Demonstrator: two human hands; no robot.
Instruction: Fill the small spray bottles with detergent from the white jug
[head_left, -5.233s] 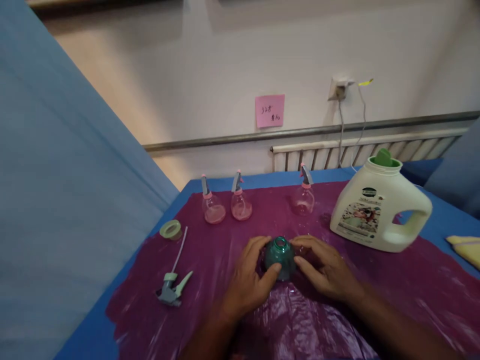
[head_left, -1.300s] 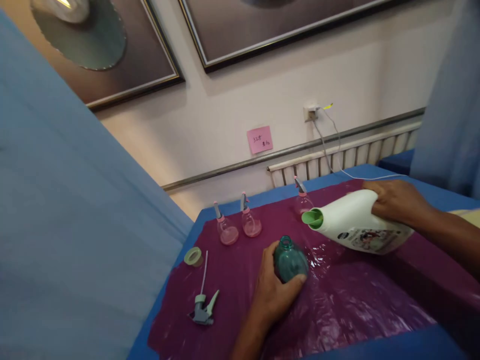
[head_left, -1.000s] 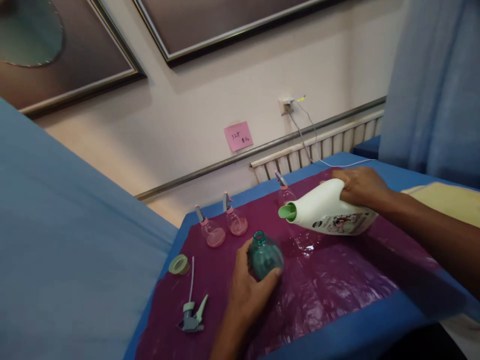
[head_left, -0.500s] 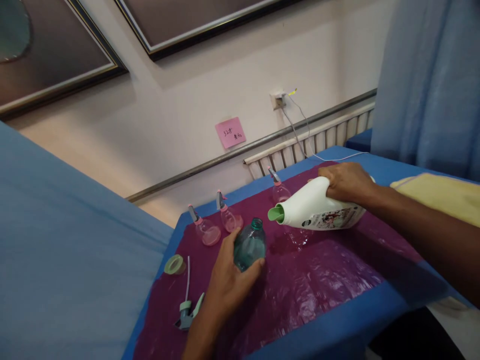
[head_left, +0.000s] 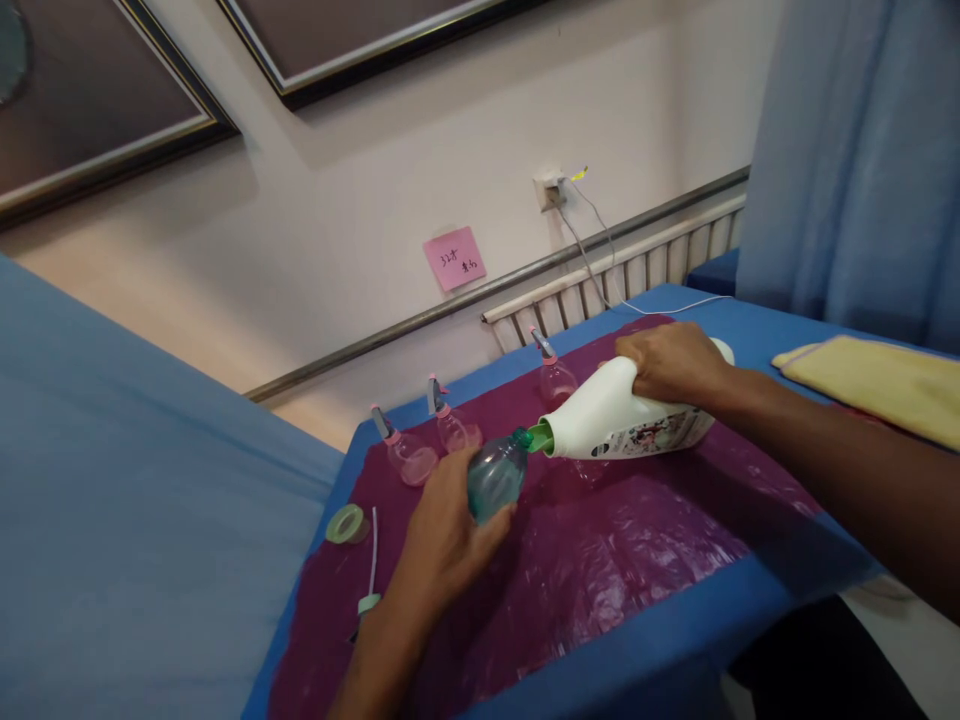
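Observation:
My left hand is wrapped round a clear teal bottle, tilted with its open neck toward the right. My right hand grips the handle of a large white jug, which lies nearly level. The jug's green spout meets the bottle's mouth; whether liquid is flowing cannot be made out. Left of my left wrist, a spray head with a long tube is partly hidden by my forearm. A green ring-shaped cap lies near it.
Pink-topped spray bottles stand toward the back, at the left, beside it and behind the jug. A purple plastic sheet covers part of the blue table. A yellow cloth lies at right.
The jug has moved left and the bottle has tilted right, so spout and bottle mouth now meet. My left forearm now covers more of the spray head.

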